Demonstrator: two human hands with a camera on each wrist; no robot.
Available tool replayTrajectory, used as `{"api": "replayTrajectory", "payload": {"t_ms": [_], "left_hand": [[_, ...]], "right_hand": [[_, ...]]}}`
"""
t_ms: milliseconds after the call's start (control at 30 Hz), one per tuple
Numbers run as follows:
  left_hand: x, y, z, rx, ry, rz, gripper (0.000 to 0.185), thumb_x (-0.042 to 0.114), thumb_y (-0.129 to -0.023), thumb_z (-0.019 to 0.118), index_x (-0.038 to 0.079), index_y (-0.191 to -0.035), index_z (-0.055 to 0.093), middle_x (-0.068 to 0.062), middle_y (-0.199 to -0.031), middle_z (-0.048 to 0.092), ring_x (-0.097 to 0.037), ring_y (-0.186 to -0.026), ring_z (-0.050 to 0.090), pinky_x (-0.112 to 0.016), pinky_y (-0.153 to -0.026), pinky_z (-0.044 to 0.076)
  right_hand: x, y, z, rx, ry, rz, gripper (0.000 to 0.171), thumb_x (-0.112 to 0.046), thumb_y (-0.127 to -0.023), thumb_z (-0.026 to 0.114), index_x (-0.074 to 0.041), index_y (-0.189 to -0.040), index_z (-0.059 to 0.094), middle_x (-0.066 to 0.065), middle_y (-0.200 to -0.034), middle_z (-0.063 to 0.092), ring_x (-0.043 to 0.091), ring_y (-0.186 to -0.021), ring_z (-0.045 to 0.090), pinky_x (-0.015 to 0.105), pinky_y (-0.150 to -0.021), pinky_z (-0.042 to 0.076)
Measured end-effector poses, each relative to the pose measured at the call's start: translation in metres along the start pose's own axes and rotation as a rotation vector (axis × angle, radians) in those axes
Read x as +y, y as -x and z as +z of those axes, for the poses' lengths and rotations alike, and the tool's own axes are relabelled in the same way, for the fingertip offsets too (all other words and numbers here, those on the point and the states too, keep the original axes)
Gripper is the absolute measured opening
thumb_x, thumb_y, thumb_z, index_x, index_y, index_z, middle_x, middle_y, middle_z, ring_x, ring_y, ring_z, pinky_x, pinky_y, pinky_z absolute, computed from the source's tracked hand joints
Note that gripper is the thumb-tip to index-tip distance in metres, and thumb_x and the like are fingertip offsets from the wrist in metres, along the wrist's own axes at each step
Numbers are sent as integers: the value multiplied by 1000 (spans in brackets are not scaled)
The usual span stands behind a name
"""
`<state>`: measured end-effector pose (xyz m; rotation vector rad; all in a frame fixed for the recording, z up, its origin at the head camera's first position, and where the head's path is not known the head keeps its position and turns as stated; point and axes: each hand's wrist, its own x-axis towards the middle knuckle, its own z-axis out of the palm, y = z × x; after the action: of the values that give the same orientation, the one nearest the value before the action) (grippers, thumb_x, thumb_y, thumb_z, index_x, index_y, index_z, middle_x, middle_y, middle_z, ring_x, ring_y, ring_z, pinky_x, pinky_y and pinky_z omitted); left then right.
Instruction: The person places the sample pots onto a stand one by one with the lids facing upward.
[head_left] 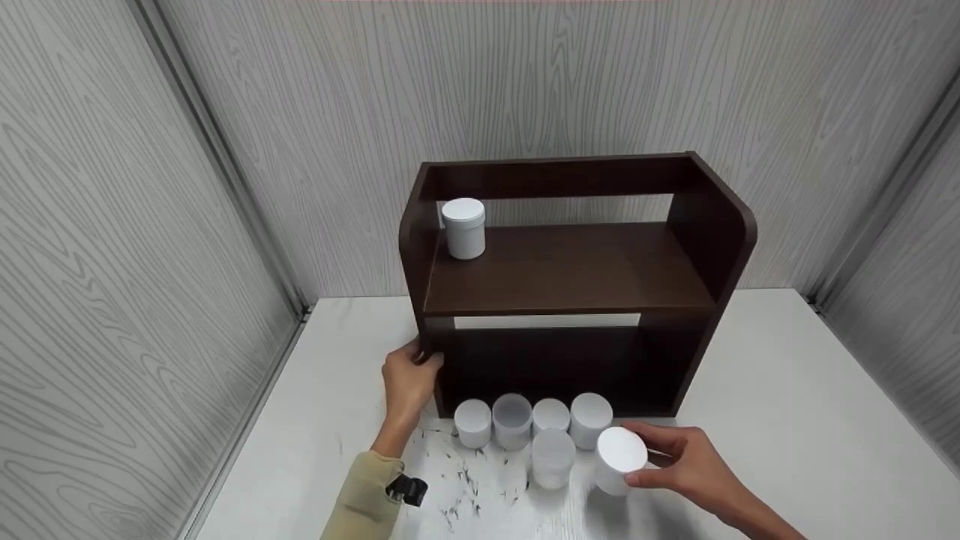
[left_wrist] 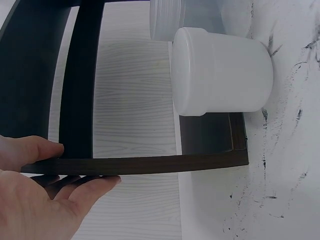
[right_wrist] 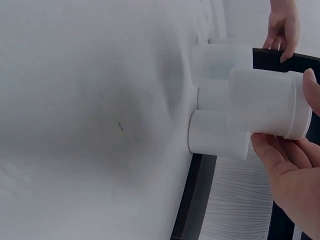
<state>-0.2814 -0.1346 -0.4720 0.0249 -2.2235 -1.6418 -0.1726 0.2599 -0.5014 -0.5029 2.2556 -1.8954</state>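
Observation:
My left hand [head_left: 409, 382] grips the left side panel [left_wrist: 150, 164] of a dark brown two-tier shelf [head_left: 570, 270], with the thumb on the inner side and fingers outside. In my right hand [head_left: 694, 465] is a white lidded jar [head_left: 621, 459], pinched between thumb and fingers; the right wrist view shows this jar [right_wrist: 262, 102] overlapping others behind it. A row of several jars stands along the shelf's front edge, among them a white lidded jar [head_left: 472, 424] and a translucent jar [head_left: 512, 424]. Another translucent jar [head_left: 553, 461] stands before the row, left of the held one.
A single white lidded jar [head_left: 465, 231] stands at the left end of the upper tier. Dark scuff marks [head_left: 469, 480] streak the white tabletop [head_left: 795, 390]. Grey wood-patterned panels [head_left: 555, 82] enclose the table at the back and both sides.

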Motion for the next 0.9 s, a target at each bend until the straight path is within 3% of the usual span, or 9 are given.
{"api": "replayTrajectory", "payload": {"t_ms": [267, 900], "left_hand": [[0, -1, 0, 4, -2, -20, 49, 5, -95, 68, -18, -137, 57, -32, -129, 66, -41, -119, 67, -44, -94, 58], [2, 0, 0, 11, -4, -34, 48, 3, -94, 69, -17, -137, 58, -31, -129, 67, -40, -118, 68, -46, -94, 57]], "right_hand": [[-15, -3, 2, -23, -18, -4, 72, 0, -80, 89, 14, -142, 56, 28, -141, 61, 13, -123, 66, 30, -100, 52], [-49, -16, 5, -22, -25, 11, 76, -1, -78, 90, 16, -143, 53, 29, -143, 59, 24, -122, 67, 35, -92, 58]]}}
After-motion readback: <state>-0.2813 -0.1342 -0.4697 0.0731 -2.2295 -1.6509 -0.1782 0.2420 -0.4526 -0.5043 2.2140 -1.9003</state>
